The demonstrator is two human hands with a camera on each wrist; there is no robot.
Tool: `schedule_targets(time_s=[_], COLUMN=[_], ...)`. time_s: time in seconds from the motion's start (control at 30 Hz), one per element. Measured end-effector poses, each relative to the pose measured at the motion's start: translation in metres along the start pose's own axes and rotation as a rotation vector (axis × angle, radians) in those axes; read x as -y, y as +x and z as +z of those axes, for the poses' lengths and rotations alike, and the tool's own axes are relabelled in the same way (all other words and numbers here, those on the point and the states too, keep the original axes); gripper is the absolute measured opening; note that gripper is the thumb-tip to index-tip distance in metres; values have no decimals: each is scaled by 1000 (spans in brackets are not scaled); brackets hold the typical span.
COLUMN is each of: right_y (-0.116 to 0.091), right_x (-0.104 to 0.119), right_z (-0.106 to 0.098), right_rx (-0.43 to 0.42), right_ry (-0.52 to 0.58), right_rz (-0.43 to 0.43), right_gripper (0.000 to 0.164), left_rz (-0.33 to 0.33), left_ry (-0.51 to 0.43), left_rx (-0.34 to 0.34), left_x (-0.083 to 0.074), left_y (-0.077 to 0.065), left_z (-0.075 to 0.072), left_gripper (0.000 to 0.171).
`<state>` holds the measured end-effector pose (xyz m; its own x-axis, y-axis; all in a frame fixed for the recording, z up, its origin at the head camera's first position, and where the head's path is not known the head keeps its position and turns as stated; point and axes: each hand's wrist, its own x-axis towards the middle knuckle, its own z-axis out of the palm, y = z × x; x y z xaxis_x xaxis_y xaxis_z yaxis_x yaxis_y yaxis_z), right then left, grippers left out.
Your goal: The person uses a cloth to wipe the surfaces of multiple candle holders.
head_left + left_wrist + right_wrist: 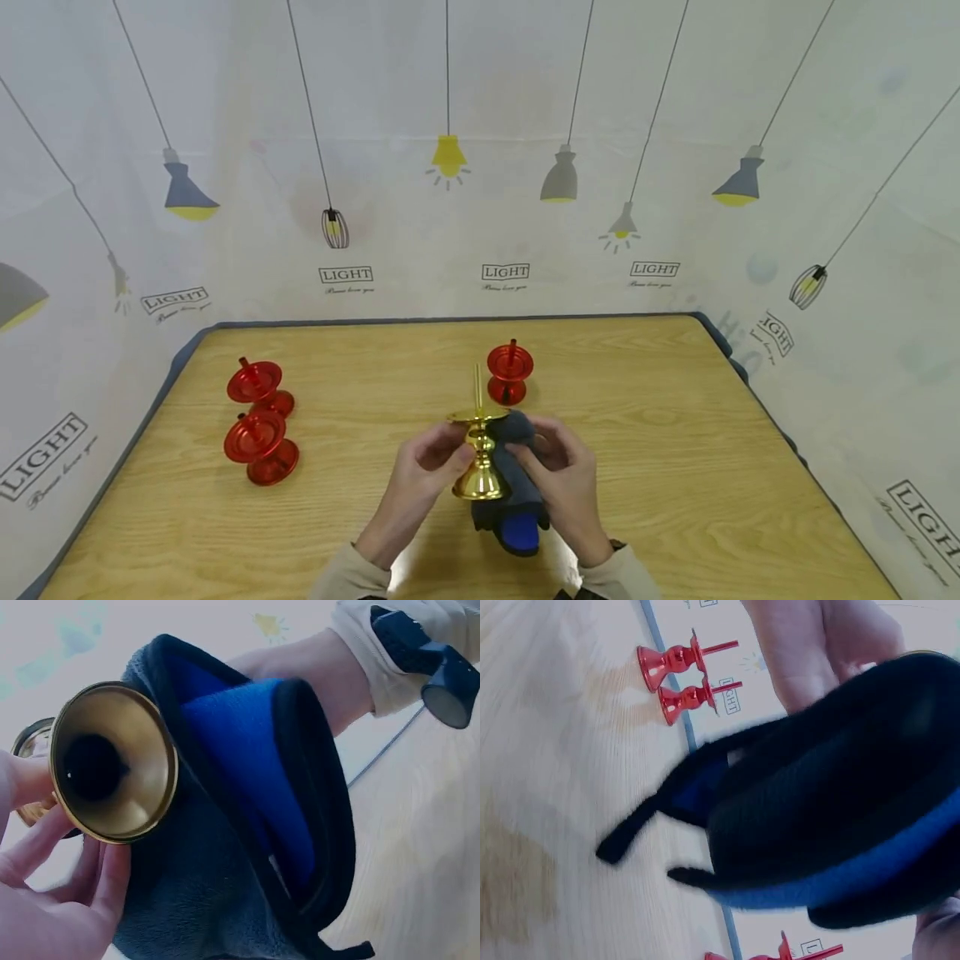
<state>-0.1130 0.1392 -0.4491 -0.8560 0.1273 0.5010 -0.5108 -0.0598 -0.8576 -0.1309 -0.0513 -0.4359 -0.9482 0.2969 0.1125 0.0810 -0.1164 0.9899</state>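
Above the table's near middle, my left hand [427, 467] grips a shiny gold candle holder [480, 479] by its stem, upright, with its spike pointing up. A dark grey cloth [517, 475] with a blue inner side and black edging is bunched in my right hand [566, 471], against the holder's right side. From below, the left wrist view shows the hollow round base of the candle holder [116, 761] and the folded cloth [255, 750] beside it. In the right wrist view the cloth [817, 795] hides most of the holder.
Two red candle holders [258, 437] stand close together on the left of the wooden table [675, 467]. Another red candle holder [510, 379] stands beyond my hands. A pale curtain [405, 233] printed with lamps surrounds the table.
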Motion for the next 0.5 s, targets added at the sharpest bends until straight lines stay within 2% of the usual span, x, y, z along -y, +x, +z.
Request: schedule_targets(time_s=[0.07,0.17,0.27,0.37,0.43,0.5], right_y=[0,-1,0,2,2,2], right_x=[0,1,3,6,8,9], right_z=[0,1,3,5,7,8], right_rx=[-8,-20,-28,-33,-32,-30], right_ry=[-2,-74,-211,-369,-440,-479], right_rz=[1,-39,-154,-300,-368,-397], right_gripper=[34,32,33,36,38,39], left_rz=[-23,-20,30,66,57,27], left_ry=[-22,-18,5,34,45,47], left_rx=[-13,-81,-148,-165,-167,-169], left_x=[0,-2,-3,-3,-3,-3], left_y=[-1,-1,-1,-1,-1,0], left_z=[1,5,10,14,16,15], left_gripper=[30,30,28,26,27,29])
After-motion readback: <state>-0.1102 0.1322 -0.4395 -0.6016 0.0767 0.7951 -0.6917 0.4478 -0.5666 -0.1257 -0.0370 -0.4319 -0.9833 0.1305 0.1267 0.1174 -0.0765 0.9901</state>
